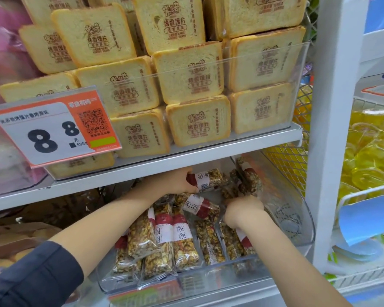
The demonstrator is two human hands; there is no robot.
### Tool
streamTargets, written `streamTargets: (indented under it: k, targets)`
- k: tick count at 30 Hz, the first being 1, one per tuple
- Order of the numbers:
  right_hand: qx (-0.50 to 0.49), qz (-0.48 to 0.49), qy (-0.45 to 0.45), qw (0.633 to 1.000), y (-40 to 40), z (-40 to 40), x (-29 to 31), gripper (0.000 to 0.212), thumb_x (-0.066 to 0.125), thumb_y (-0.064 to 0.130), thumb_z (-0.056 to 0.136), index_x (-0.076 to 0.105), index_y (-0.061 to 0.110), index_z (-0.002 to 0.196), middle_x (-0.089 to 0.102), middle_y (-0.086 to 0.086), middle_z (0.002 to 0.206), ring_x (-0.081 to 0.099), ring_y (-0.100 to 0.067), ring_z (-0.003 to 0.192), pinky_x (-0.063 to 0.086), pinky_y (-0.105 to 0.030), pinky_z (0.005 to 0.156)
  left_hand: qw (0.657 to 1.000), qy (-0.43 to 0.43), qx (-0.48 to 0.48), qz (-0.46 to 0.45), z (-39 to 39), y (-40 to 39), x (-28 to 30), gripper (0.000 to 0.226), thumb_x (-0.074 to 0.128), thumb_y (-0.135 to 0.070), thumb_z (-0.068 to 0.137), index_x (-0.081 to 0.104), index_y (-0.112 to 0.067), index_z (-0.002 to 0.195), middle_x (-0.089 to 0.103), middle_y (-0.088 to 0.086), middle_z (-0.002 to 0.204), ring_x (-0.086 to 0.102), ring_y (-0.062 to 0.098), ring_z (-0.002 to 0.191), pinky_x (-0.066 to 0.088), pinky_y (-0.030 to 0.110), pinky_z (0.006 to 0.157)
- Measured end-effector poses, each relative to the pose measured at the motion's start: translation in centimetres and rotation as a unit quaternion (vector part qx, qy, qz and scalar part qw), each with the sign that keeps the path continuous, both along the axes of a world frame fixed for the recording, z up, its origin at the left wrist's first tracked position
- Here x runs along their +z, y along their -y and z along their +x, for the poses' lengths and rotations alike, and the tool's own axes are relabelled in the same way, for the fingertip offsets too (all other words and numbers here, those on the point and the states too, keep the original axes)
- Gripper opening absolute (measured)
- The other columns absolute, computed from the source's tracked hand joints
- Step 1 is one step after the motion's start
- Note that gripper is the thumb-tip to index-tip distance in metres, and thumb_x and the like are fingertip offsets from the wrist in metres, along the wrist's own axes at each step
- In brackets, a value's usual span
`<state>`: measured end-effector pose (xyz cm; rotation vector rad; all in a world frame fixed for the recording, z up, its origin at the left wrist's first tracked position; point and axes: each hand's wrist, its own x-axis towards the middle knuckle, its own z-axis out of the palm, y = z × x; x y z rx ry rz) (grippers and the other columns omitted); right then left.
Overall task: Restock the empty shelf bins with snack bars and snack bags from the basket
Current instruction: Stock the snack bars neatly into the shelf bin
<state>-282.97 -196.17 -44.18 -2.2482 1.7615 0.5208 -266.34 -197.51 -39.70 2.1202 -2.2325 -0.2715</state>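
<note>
Both hands are inside the clear plastic bin (302, 218) on the lower shelf, among the nut bars. From the right side, the right hand (242, 210) reaches in with its fingers curled down into the bars near the bin's right wall; it seems to grip one or two of them, but which bar exactly is hidden under the hand. Further back, the left hand (182, 181) grips a nut bar with a white and red label (208, 179) and holds it a little above the pile, lying across.

Nearest to the camera, a row of nut bars (164, 238) lies in the front part of the bin, most of them with the long side pointing to the back, a few tilted over the others. Behind them one bar (201, 207) lies crosswise between the two hands, and some more lean at the back right corner (248, 176).

I judge that the step in hand is arranging the bars in this bin, which is already partly filled. The basket is not in view. The next move calls for laying the held bar down into the open space at the back, in line with the row, and not catching the wrappers of the neighbours.

Above, on the upper shelf (208, 151), stand stacked packs of toast-shaped snacks (193, 74), with a price tag (51, 131) at the left front.
</note>
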Motion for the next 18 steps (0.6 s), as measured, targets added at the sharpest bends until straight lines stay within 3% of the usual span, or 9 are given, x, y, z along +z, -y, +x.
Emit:
streamTargets:
  k: [2,6,10,14,16,18]
  targets:
    - [-0.009,0.012,-0.007,1.0,0.1,0.1,0.3,0.039,0.045,0.03,0.094,0.055,0.013,0.128,0.057,-0.009,0.123,0.059,-0.024,0.106,0.05,-0.03,0.075,1.0,-0.001,0.001,-0.001,0.0,-0.1,0.0,0.043,0.07,-0.04,0.082,0.054,-0.013,0.112,0.052,-0.005,0.092,0.047,0.012,0.085,0.031,0.019,0.059]
    - [-0.012,0.04,0.0,0.999,0.4,0.3,1.0,0.032,0.045,0.029,0.093,0.056,0.011,0.117,0.059,-0.006,0.109,0.06,-0.021,0.095,0.051,-0.029,0.079,1.0,-0.021,0.009,0.012,0.1,0.1,-0.1,0.054,0.069,-0.038,0.083,0.05,-0.013,0.128,0.056,0.003,0.12,0.047,0.012,0.095,0.033,0.021,0.075]
    - [0.0,0.065,0.032,0.997,0.8,0.1,0.5,0.016,0.043,0.026,0.091,0.051,0.012,0.093,0.049,-0.005,0.091,0.051,-0.021,0.078,0.046,-0.028,0.07,0.999,-0.037,0.012,0.022,0.4,0.3,-0.3,0.052,0.068,-0.034,0.085,0.049,-0.012,0.129,0.054,0.002,0.123,0.049,0.014,0.101,0.032,0.02,0.077]
    - [-0.082,0.075,0.252,0.961,0.9,-1.8,0.6,0.023,0.055,0.026,0.084,0.043,0.014,0.068,0.038,-0.001,0.058,0.034,-0.016,0.048,0.025,-0.023,0.047,0.999,-0.045,0.018,0.019,0.8,0.3,-0.7,0.041,0.068,-0.035,0.084,0.054,-0.013,0.115,0.056,0.0,0.108,0.049,0.012,0.091,0.035,0.019,0.07]
    - [-0.131,0.079,0.348,0.925,0.5,-3.1,1.2,0.021,0.058,0.022,0.084,0.051,0.01,0.067,0.036,0.0,0.055,0.029,-0.013,0.045,0.021,-0.019,0.043,0.998,-0.063,0.027,0.011,1.1,0.6,-1.0,0.052,0.069,-0.037,0.082,0.052,-0.013,0.125,0.057,0.0,0.119,0.054,0.017,0.106,0.043,0.024,0.087]
    - [-0.153,0.064,0.408,0.898,-0.1,-4.1,1.7,0.017,0.06,0.02,0.083,0.069,0.007,0.083,0.05,0.0,0.062,0.038,-0.009,0.051,0.025,-0.015,0.039,0.996,-0.078,0.034,0.0,1.1,0.4,-1.0,0.063,0.069,-0.038,0.082,0.045,-0.015,0.135,0.053,0.003,0.13,0.051,0.021,0.118,0.04,0.031,0.1]
